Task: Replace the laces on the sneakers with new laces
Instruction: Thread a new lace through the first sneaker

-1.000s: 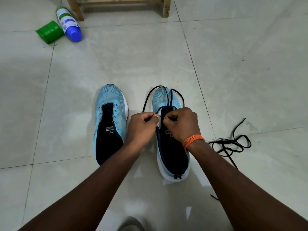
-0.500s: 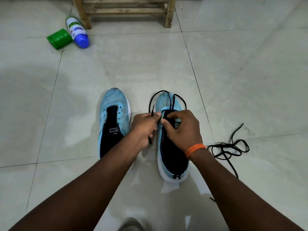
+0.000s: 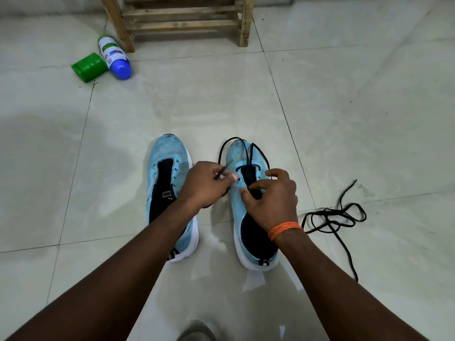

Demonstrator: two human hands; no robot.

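Far beyond the fingers and to their left, a green plastic tub [image 3: 89, 67] and a white bottle with a blue cap [image 3: 114, 56] lie on the tiled floor [image 3: 344, 119]. Just left of the left hand [image 3: 204, 188] sits an unlaced pale-blue knit sneaker [image 3: 170, 153]. That hand's fingers [image 3: 209, 169] pinch the tip of a thin black lace [image 3: 250, 155], which loops over the toe of the second pale-blue knit sneaker [image 3: 237, 156] lying under both hands. The right hand [image 3: 270, 203] curls thumb and forefinger onto this sneaker's eyelet edge, and we take that as steadying it. Well right of the fingers, a loose tangled black lace [image 3: 332, 217] rests on the floor.

We judge the step to be threading this sneaker's lower eyelets. Next, the tip needs guiding into the following eyelet and drawing through evenly. The other sneaker has yet to be laced.
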